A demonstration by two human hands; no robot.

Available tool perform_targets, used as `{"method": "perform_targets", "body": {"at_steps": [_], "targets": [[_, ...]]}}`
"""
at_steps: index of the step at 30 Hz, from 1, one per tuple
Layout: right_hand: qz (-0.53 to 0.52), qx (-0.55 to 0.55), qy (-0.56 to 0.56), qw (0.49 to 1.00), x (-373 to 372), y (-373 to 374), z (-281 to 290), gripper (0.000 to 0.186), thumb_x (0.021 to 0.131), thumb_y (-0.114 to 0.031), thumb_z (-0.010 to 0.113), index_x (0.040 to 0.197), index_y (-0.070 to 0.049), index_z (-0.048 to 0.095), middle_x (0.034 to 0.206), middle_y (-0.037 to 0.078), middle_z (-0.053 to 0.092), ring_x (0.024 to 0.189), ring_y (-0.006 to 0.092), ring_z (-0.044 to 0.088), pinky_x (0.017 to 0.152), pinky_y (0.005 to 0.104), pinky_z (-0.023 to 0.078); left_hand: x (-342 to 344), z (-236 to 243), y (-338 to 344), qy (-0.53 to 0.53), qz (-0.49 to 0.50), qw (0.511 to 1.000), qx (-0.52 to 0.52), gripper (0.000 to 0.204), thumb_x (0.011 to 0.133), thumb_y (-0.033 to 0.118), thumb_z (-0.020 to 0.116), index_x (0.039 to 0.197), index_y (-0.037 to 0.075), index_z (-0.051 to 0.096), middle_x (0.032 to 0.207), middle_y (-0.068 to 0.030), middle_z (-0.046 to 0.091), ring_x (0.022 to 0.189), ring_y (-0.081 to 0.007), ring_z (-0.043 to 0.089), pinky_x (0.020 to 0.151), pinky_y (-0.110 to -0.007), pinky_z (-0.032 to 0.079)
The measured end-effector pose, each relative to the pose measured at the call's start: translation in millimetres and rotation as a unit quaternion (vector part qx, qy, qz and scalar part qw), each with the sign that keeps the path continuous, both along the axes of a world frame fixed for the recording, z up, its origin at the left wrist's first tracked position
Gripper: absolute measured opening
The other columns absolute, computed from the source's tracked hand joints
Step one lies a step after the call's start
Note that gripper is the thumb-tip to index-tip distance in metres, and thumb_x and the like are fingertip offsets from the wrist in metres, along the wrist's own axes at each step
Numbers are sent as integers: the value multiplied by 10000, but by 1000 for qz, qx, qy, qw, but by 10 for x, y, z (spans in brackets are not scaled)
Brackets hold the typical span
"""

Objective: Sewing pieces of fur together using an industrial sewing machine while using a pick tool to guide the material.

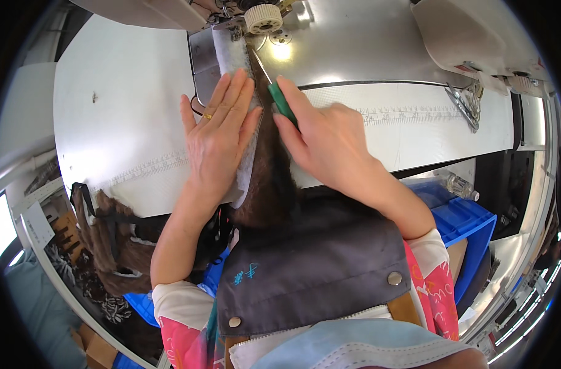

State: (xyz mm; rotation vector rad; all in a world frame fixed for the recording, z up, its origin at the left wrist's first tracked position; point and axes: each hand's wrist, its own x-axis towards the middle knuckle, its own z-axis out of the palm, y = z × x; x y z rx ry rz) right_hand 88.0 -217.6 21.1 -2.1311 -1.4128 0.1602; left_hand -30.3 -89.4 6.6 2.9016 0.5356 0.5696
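My left hand [216,144] lies flat, fingers stretched forward, on a white fuzzy strip [230,52]. This strip runs along a piece of brown fur [269,166], which hangs over the near table edge toward my apron. In my right hand [333,141] is an awl [282,103] with a green handle. Its thin metal shaft slants up and left, its tip at the fur's edge close to the sewing machine's foot [234,29]. The far end of the strip reaches under that foot. My left palm hides part of the strip.
A white knurled wheel [263,18] sits above the metal machine bed [354,43]. Small scissors [465,107] lie on the right of the white tabletop [127,111], marked with a ruler scale. More brown fur [102,240] hangs at the left; a blue crate [465,218] stands below right.
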Motion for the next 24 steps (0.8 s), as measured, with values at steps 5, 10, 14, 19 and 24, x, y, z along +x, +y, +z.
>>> {"method": "perform_targets", "body": {"at_steps": [5, 10, 14, 19, 24], "targets": [[-8, -36, -2, 999, -15, 129, -41, 419, 825, -199, 600, 1197, -33, 503, 518, 102, 553, 462, 309, 558, 437, 400, 426, -6, -49, -11, -13, 11, 1000, -9, 373, 834, 192, 650, 1198, 127, 597, 1296, 8, 541, 1205, -150, 503, 1047, -518, 222], [128, -33, -30, 991, 128, -10, -24, 451, 776, -175, 625, 1194, -46, 516, 522, 96, 539, 479, 301, 550, 449, 399, 421, -34, -93, 19, -34, 8, 999, -38, 340, 839, 173, 641, 1177, 147, 617, 1271, -1, 561, 1190, -163, 518, 1046, -514, 226], [201, -58, -42, 977, 95, -263, 3, 473, 741, -157, 640, 1189, -55, 527, 539, 71, 540, 475, 279, 533, 460, 388, 413, -44, -35, 15, -33, -3, 999, -34, 310, 838, 165, 641, 1147, 146, 635, 1235, -2, 587, 1175, -176, 533, 1034, -519, 246], [182, -38, -21, 982, 39, -306, -4, 442, 729, -143, 642, 1151, -52, 548, 548, 62, 544, 478, 269, 536, 464, 377, 415, -131, 27, -48, -14, -17, 999, -43, 294, 828, 166, 652, 1121, 142, 646, 1201, -4, 607, 1159, -183, 545, 1023, -503, 277], [161, -31, -24, 986, 94, -184, -13, 412, 725, -137, 643, 1121, -54, 561, 533, 61, 535, 468, 269, 534, 458, 381, 413, -33, -23, 25, -31, -4, 999, -42, 289, 827, 163, 654, 1115, 141, 647, 1193, -1, 611, 1152, -189, 550, 1020, -496, 286]]}}
